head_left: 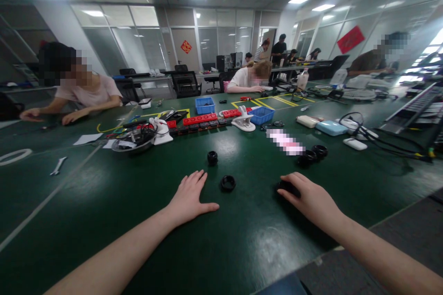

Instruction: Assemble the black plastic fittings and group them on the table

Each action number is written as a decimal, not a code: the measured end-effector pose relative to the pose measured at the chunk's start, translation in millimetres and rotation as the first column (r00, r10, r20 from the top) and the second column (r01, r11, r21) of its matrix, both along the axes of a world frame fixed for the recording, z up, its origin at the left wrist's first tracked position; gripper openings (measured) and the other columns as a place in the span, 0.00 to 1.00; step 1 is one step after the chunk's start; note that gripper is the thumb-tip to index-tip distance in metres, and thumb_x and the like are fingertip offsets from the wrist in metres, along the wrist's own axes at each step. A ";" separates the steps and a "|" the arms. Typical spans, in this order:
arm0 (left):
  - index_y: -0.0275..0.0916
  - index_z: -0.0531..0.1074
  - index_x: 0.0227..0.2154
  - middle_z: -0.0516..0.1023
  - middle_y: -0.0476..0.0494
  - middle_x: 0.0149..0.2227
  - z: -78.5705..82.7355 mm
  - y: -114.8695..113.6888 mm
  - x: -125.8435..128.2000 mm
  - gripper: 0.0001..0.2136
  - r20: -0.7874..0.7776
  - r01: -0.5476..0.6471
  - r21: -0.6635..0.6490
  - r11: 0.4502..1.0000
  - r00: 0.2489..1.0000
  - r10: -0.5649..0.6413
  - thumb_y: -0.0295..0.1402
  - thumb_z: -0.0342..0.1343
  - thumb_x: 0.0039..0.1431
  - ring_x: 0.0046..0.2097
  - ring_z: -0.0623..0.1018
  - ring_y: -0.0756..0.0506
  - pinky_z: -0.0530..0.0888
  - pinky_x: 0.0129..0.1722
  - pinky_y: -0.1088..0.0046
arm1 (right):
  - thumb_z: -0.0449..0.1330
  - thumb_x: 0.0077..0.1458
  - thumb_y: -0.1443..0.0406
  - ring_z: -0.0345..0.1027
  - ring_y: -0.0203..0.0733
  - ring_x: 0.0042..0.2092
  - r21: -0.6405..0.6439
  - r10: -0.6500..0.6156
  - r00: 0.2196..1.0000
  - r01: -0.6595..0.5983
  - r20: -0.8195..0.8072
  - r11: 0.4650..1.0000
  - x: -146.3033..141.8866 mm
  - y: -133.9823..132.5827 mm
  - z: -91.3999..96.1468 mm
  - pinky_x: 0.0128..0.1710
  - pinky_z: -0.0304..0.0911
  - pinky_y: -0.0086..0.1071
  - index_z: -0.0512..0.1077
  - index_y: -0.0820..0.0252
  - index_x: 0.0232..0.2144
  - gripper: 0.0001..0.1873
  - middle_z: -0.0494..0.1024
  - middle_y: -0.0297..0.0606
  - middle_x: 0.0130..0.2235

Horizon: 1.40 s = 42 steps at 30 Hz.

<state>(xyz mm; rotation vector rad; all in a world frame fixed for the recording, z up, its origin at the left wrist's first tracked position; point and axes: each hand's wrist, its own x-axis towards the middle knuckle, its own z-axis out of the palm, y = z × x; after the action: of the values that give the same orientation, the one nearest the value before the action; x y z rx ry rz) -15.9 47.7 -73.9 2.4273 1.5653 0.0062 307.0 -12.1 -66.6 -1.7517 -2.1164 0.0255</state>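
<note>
My left hand lies on the green table with its fingers spread and nothing in them. Just right of it rests a black ring-shaped part with its hollow side up. A smaller black round part stands a little beyond my left fingertips. On the right, my right hand is closed around a black round part at the table surface; my fingers hide much of it. Farther back on that side, two more black round parts sit close together.
Behind the parts are a row of red blocks, a white clamp stand, blue bins and a bowl of cables. A wrench lies at left. Cases and black cables are at right. Other people sit around the table.
</note>
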 end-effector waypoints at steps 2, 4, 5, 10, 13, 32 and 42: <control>0.37 0.47 0.61 0.44 0.37 0.63 -0.6 0.2 -0.5 0.47 0.012 0.002 0.001 1.000 1.000 -0.002 0.64 0.44 0.43 0.63 0.46 0.36 0.48 0.59 0.54 | 0.53 0.52 0.55 0.70 0.43 0.39 0.008 -0.011 0.999 0.011 -0.042 1.000 7.4 -8.1 -2.6 0.35 0.67 0.35 0.67 0.57 0.38 0.15 0.72 0.40 0.40; 0.37 0.47 0.60 0.44 0.37 0.63 -1.5 0.7 -1.0 0.47 0.019 0.001 0.005 1.000 1.000 -0.001 0.64 0.45 0.43 0.63 0.46 0.35 0.48 0.59 0.53 | 0.52 0.52 0.54 0.69 0.44 0.39 0.019 -0.038 0.997 0.039 -0.072 0.999 14.2 -15.4 -5.3 0.36 0.67 0.36 0.68 0.56 0.38 0.15 0.72 0.40 0.41; 0.37 0.47 0.60 0.44 0.37 0.63 -2.2 1.0 -1.1 0.47 0.018 0.000 0.008 1.000 1.000 0.000 0.64 0.45 0.43 0.63 0.46 0.35 0.48 0.59 0.53 | 0.52 0.52 0.53 0.69 0.44 0.39 0.024 -0.059 0.995 0.061 -0.082 0.998 17.3 -18.6 -6.5 0.36 0.67 0.36 0.68 0.55 0.38 0.16 0.72 0.40 0.42; 0.35 0.47 0.60 0.44 0.37 0.63 -4.9 2.2 -1.6 0.47 0.007 0.005 0.021 1.000 1.000 -0.005 0.64 0.45 0.43 0.63 0.46 0.35 0.48 0.59 0.54 | 0.51 0.51 0.51 0.69 0.45 0.38 0.013 -0.168 0.981 0.171 -0.100 0.985 32.6 -27.8 -10.7 0.35 0.67 0.38 0.68 0.55 0.39 0.18 0.71 0.41 0.43; 0.34 0.47 0.60 0.45 0.36 0.63 -5.1 1.9 -1.4 0.48 0.005 0.011 0.026 1.000 1.000 -0.011 0.64 0.44 0.43 0.63 0.46 0.35 0.48 0.59 0.53 | 0.51 0.51 0.51 0.69 0.46 0.39 0.006 -0.190 0.975 0.192 -0.111 0.981 43.2 -27.0 -12.2 0.36 0.67 0.39 0.68 0.56 0.39 0.19 0.71 0.41 0.43; 0.37 0.47 0.60 0.45 0.37 0.63 -4.3 1.4 -1.7 0.46 0.000 0.008 0.028 1.000 1.000 -0.008 0.64 0.44 0.43 0.63 0.47 0.36 0.48 0.59 0.55 | 0.54 0.47 0.53 0.68 0.50 0.41 -0.032 -0.355 0.916 0.356 -0.184 0.934 79.4 0.2 -11.5 0.38 0.65 0.40 0.66 0.59 0.42 0.22 0.72 0.46 0.44; 0.35 0.48 0.60 0.45 0.36 0.63 -6.2 2.9 -1.7 0.47 -0.003 0.010 0.033 0.999 1.000 -0.010 0.64 0.44 0.43 0.63 0.47 0.35 0.48 0.59 0.54 | 0.55 0.47 0.54 0.67 0.52 0.44 -0.079 -0.419 0.888 0.411 -0.191 0.908 89.1 10.4 -11.1 0.39 0.64 0.38 0.63 0.59 0.42 0.22 0.72 0.46 0.44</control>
<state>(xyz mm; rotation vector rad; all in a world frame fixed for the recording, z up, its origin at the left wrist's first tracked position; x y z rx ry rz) -17.6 50.6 -80.2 2.4610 1.5662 0.0275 396.1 -1.7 -77.7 -2.0916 -1.5725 0.1218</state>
